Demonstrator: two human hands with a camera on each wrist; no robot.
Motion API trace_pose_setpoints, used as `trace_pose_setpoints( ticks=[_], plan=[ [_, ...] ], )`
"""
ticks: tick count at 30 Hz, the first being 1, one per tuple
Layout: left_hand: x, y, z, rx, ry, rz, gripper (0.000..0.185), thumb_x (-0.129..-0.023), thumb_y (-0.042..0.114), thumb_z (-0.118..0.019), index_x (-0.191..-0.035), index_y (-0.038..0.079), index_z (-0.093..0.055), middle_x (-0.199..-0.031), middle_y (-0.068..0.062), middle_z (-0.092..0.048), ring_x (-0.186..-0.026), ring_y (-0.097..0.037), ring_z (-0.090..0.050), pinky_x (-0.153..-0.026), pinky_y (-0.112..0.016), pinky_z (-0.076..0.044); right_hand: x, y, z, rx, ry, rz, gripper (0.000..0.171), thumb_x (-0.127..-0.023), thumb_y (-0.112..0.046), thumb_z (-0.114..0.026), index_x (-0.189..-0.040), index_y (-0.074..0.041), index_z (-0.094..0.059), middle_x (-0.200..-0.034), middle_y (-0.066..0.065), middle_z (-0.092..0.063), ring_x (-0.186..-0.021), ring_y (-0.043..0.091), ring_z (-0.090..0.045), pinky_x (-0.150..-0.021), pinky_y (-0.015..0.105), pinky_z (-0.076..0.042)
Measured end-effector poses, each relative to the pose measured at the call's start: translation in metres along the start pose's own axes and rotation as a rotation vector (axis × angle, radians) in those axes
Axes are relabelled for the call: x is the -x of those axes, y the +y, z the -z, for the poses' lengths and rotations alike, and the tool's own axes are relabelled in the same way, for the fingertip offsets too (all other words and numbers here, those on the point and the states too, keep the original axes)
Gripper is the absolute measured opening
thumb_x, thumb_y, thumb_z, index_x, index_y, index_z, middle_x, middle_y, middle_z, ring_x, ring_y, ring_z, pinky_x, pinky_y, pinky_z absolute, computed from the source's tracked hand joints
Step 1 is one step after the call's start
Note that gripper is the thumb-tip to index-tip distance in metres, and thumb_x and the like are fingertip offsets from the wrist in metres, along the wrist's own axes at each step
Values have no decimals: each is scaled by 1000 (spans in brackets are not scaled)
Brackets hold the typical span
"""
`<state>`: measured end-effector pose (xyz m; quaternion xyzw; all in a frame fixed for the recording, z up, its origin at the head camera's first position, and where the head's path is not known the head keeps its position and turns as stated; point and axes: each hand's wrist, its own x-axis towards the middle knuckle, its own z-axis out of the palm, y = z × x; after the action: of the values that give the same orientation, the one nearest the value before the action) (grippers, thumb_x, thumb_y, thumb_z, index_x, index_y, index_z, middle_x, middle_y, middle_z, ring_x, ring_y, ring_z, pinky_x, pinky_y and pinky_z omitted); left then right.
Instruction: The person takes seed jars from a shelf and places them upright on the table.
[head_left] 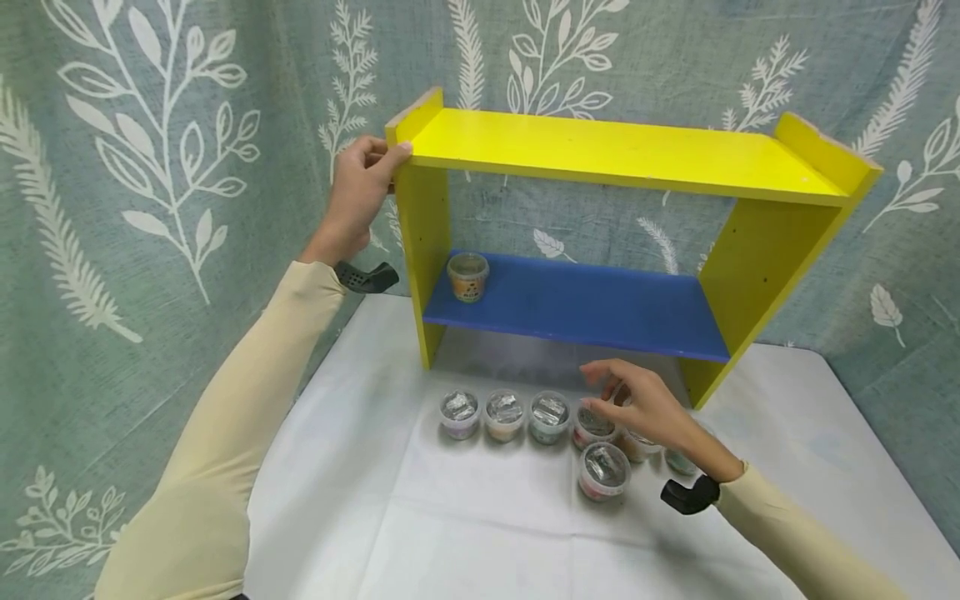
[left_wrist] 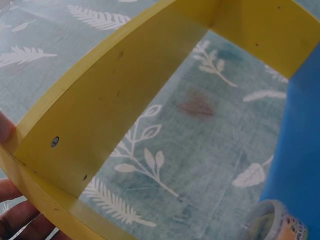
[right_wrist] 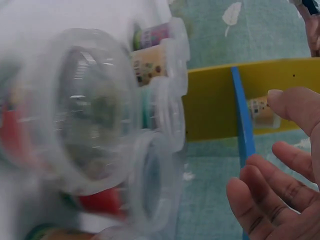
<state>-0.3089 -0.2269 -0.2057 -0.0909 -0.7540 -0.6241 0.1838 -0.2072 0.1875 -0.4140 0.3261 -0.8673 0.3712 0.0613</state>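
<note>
A yellow shelf unit [head_left: 615, 150] with a blue middle board [head_left: 592, 304] stands at the back of a white table [head_left: 450, 517]. My left hand [head_left: 386, 154] grips its top left corner, and in the left wrist view fingers [left_wrist: 15, 220] sit beside the yellow side panel [left_wrist: 100, 110]. One small tub [head_left: 468, 277] stands at the left end of the blue board. My right hand [head_left: 611, 392] hovers with relaxed, spread fingers [right_wrist: 270, 200] over a cluster of clear-lidded tubs [head_left: 603, 471], holding nothing. The right wrist view shows those tubs [right_wrist: 85, 130] close and blurred.
Three more tubs [head_left: 504, 414] stand in a row on the table in front of the shelf's left half. A leaf-patterned curtain [head_left: 150, 167] hangs behind and to both sides. The table's right edge runs close to the shelf's right leg.
</note>
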Motion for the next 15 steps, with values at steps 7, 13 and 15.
trace_pose_setpoints(
  ticks=[7, 13, 15],
  plan=[
    [0, -1, 0, 4, 2, -3, 36, -100, 41, -66, -118, 11, -62, -117, -5, -60, -104, -21, -60, -95, -36, -49, -26, -4, -3, -37, 1, -30, 42, -94, -34, -78, -132, -21, -65, -113, -5, -69, -82, 11, -65, -71, 34, -57],
    [0, -1, -1, 9, 3, 7, 36, -100, 41, -67, -119, 11, -61, -116, -5, -60, -103, -21, -60, -95, -36, -49, -46, -9, -6, -54, 3, -57, 43, -95, -38, -76, -133, -21, -65, -103, -5, -70, -80, 13, -65, -72, 35, -57],
    [0, 0, -1, 7, 3, 6, 36, -100, 41, -66, -119, 11, -61, -116, -5, -60, -103, -21, -60, -94, -35, -49, -52, -10, -7, -60, 1, -62, 44, -95, -39, -75, -134, -21, -65, -107, -6, -70, -82, 13, -66, -74, 35, -57]
  ],
)
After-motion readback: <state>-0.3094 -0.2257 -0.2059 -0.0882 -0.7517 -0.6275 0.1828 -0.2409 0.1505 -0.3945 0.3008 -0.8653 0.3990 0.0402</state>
